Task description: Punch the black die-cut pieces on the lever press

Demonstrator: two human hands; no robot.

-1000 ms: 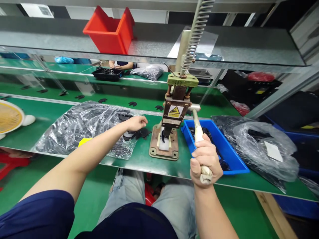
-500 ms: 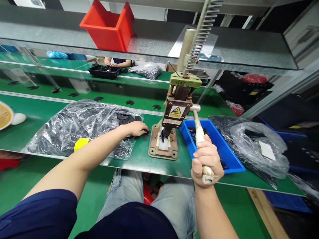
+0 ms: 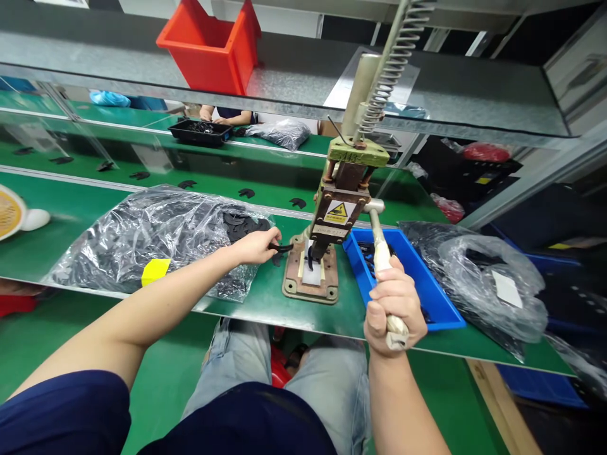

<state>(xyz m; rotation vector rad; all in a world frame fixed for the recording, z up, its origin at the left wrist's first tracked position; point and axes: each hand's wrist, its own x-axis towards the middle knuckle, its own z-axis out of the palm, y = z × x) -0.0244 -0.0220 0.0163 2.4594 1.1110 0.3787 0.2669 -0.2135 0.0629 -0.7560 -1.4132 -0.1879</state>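
Observation:
A hand press (image 3: pixel 332 208) with a yellow warning label stands on a rusty base plate (image 3: pixel 310 284) on the green bench. My right hand (image 3: pixel 394 303) is closed around the press lever (image 3: pixel 379 246), which slants down toward me. My left hand (image 3: pixel 256 245) pinches a flat black part (image 3: pixel 281 248) just left of the base plate, lifted a little off the bench. More black parts (image 3: pixel 239 224) lie on a clear plastic bag (image 3: pixel 142 237) by that hand. A small black piece sits under the press ram on a white pad.
A blue tray (image 3: pixel 431 297) with black parts sits right of the press, a bulging plastic bag (image 3: pixel 493 284) beyond it. A conveyor (image 3: pixel 190 180) carries black parts behind. A red bin (image 3: pixel 211 44) is on the shelf. Another person's hands (image 3: pixel 213 117) work at a black tray.
My left hand reached down onto the loose black parts, pinched one and lifted it toward the press. My right hand stayed on the lever.

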